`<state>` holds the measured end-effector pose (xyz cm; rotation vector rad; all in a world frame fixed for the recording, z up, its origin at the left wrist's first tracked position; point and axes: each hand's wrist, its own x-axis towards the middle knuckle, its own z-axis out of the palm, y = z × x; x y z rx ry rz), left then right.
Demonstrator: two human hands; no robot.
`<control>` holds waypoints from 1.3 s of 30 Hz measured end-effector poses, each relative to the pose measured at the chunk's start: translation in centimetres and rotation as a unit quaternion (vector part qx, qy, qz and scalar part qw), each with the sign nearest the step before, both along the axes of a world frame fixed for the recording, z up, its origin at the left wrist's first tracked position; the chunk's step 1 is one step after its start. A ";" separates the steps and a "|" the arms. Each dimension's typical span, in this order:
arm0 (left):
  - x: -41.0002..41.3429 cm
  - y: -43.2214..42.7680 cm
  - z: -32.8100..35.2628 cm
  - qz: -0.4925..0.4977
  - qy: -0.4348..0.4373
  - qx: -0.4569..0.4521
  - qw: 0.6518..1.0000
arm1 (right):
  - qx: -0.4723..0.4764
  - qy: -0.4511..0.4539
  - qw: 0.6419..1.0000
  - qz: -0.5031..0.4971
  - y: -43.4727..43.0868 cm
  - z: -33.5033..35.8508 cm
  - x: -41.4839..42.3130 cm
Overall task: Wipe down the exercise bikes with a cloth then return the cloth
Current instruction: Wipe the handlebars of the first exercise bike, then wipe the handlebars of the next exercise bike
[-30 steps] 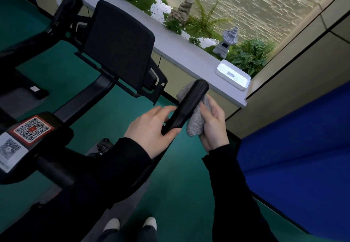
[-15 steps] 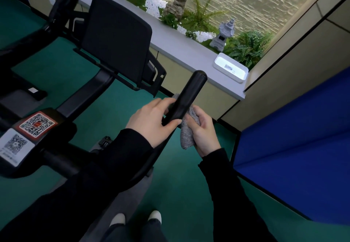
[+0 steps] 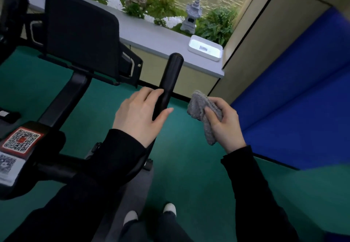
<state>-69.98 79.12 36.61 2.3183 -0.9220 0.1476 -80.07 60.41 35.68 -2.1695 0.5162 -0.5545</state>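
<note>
My left hand (image 3: 140, 114) rests on the exercise bike's black handlebar (image 3: 171, 75) to steady it, fingers nearly straight, seemingly not gripping. At the bar's three o'clock, clear of it, my right hand (image 3: 225, 122) grasps the bunched grey cloth (image 3: 200, 107), probably to regather it.

The head-worn camera looks forward and steeply down, rolled a little, from close above the left hand (image 3: 140, 114) and right hand (image 3: 225, 124) at the handlebar (image 3: 170, 77). The feet (image 3: 169, 208) and floor (image 3: 189, 166) lie at the near edge; the counter (image 3: 151, 35) crosses the far top.
</note>
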 end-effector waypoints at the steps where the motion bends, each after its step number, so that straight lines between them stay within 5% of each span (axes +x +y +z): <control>1: -0.3 -0.1 0.2 -0.010 -0.016 -0.006 1.000 | 0.004 0.001 1.000 -0.006 0.0 -0.1 -0.5; 8: -3.3 -3.5 1.1 -0.112 -0.065 0.031 0.991 | 0.001 -0.002 0.999 -0.039 -1.4 -0.9 -4.5; 20: -13.3 -15.9 -5.5 -0.205 -0.021 0.192 0.959 | 0.025 0.018 0.987 -0.160 -11.3 -3.2 -20.5; 30: -20.8 -21.8 -12.0 -0.213 0.030 0.301 0.929 | 0.043 0.054 0.974 -0.214 -17.7 -6.4 -32.8; 39: -20.2 -25.0 -14.5 -0.185 0.070 0.353 0.914 | 0.069 0.073 0.961 -0.258 -21.2 -8.4 -33.7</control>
